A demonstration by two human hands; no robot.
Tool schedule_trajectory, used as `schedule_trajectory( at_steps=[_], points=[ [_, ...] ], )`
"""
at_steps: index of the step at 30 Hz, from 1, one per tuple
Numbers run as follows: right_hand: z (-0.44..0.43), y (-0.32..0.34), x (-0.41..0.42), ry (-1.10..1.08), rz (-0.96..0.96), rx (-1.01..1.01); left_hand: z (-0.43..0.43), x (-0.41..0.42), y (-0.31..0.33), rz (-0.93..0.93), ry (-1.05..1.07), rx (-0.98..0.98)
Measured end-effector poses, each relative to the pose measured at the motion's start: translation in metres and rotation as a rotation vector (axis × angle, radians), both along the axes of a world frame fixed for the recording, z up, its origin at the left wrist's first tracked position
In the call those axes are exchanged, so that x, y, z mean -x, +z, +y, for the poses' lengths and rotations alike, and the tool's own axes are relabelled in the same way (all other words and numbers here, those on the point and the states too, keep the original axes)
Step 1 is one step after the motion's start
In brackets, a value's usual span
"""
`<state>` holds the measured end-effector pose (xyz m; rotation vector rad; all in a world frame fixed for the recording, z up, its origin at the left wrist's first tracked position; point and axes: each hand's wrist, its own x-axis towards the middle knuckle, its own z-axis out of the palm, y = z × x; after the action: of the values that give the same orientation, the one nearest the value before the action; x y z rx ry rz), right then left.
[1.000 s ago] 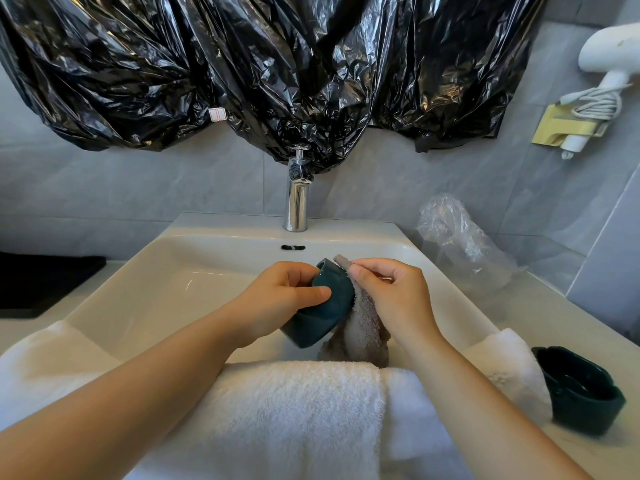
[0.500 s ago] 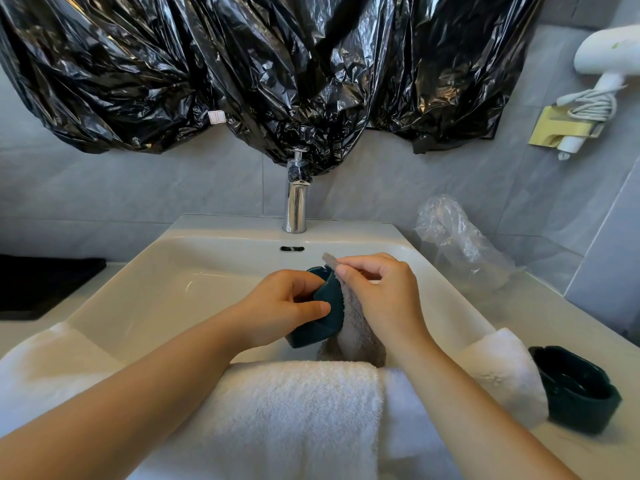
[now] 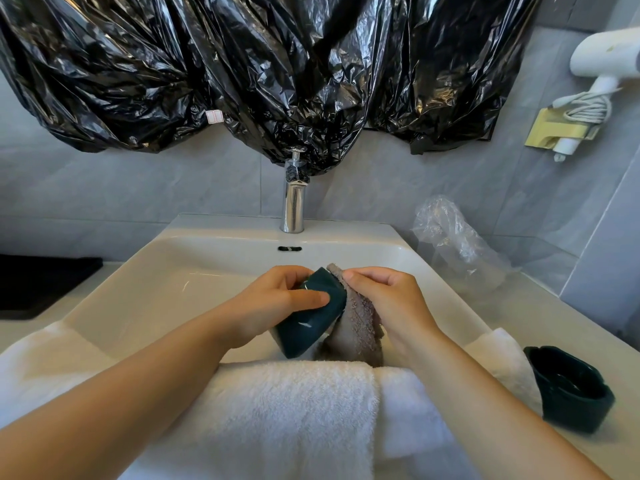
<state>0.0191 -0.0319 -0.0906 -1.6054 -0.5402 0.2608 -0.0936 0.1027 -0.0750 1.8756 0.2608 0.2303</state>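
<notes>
Over sink (image 3: 145, 292), left hand (image 3: 277, 303) fingers gripping dish (image 3: 308, 320), right hand (image 3: 391, 303) pinching cloth (image 3: 356, 327) against it

Hands: two, left hand (image 3: 277, 304), right hand (image 3: 393, 306) | green dishes: two, centre dish (image 3: 310, 323), lower-right dish (image 3: 571, 403) | grey cloth (image 3: 360, 329): one | tap (image 3: 293, 209): one | hair dryer (image 3: 602, 57): one

You face a grey tiled wall (image 3: 104, 188), crumpled black plastic bags (image 3: 277, 64) hung across its top, light glinting off them. Below: white sink (image 3: 207, 237), chrome tap (image 3: 293, 209), pale counter (image 3: 533, 306). At your right a white hair dryer (image 3: 602, 60) hangs on the wall, with a clear plastic bag (image 3: 457, 244) below it.
</notes>
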Motion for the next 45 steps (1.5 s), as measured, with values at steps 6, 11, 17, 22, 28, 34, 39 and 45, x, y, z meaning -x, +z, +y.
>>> schedule_trajectory(
  at_steps=[6,11,17,22,28,34,39,45],
  points=[
    [0.001,0.0,0.003,0.0,-0.172,0.019,0.005,-0.003,-0.003,-0.02,0.095,-0.052],
    [-0.002,-0.002,-0.005,-0.118,-0.223,0.015,0.007,-0.003,-0.003,-0.074,0.074,-0.058],
    [0.001,0.002,0.015,0.02,-0.57,-0.008,0.007,-0.001,-0.002,-0.098,0.049,-0.09],
    [0.008,0.002,0.011,-0.072,-0.565,-0.004,0.005,-0.001,-0.002,-0.082,0.02,-0.133],
    [-0.002,-0.002,-0.014,-0.177,-0.226,0.05,0.006,0.0,-0.001,-0.123,0.03,-0.086],
    [-0.005,-0.001,-0.009,-0.227,-0.245,-0.027,0.015,0.0,0.008,-0.254,0.186,0.154],
    [-0.005,0.004,-0.001,-0.236,-0.333,-0.106,0.015,0.002,0.012,-0.249,0.274,0.414],
    [-0.002,0.008,0.005,-0.222,-0.373,-0.191,0.009,0.001,0.013,-0.177,0.311,0.439]
  ],
)
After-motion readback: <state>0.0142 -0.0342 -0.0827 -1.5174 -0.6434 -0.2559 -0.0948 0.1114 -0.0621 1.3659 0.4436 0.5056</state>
